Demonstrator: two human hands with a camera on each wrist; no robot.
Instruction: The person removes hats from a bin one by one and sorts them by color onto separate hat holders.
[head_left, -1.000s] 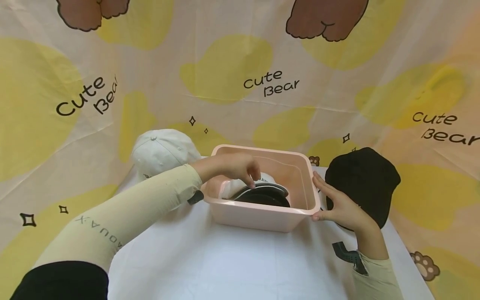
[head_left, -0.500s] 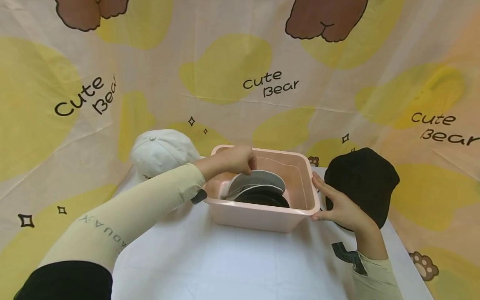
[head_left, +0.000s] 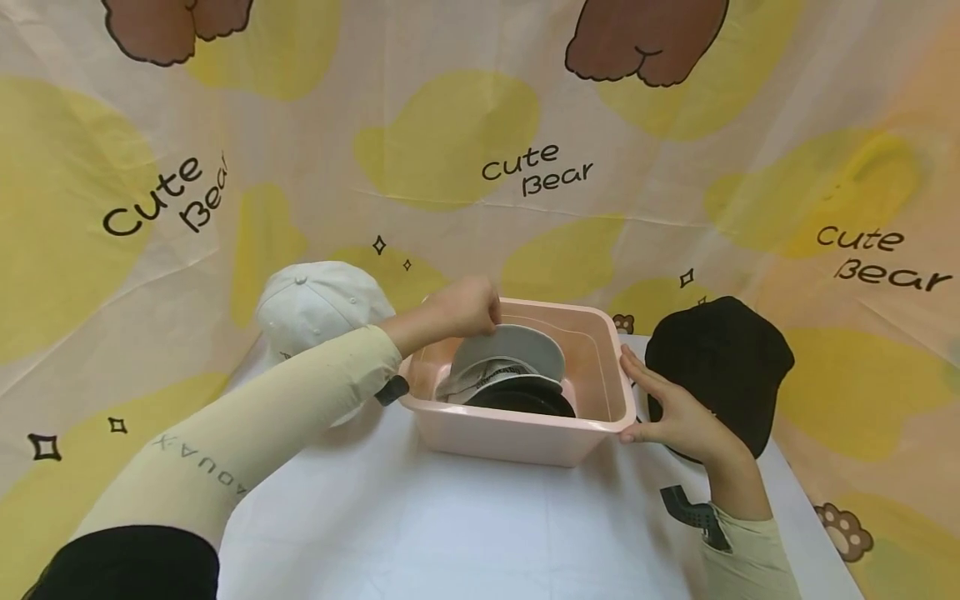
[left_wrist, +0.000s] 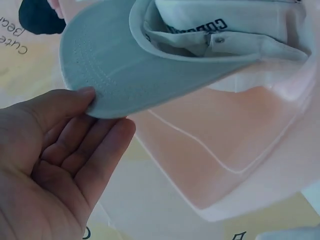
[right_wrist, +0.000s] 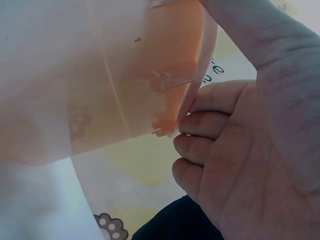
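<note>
Thumb and fingertips of my left hand (head_left: 467, 308) pinch the brim edge of a white baseball cap (left_wrist: 145, 75). Its grey-looking brim (head_left: 528, 348) tilts up inside a pink plastic bin (head_left: 495, 437), while the crown with dark lettering sits lower in the bin. In front of that brim, the black brim of another cap (head_left: 525, 398) shows under a white edge. My right hand (head_left: 686, 421) touches the bin's right end, thumb at the front corner and extended fingers along the outside of the rim (right_wrist: 197, 70).
A white cap (head_left: 322, 300) stands left of the bin, partly behind my left forearm. To the right, behind my right hand, is a black cap (head_left: 723, 367). The bin stands on a white-covered table (head_left: 480, 533), with a printed cloth (head_left: 450, 150) behind.
My left hand has gone from reaching into the bin to pinching the white cap's brim, and has raised it, tilting it upward. My right hand stays at the bin's right end.
</note>
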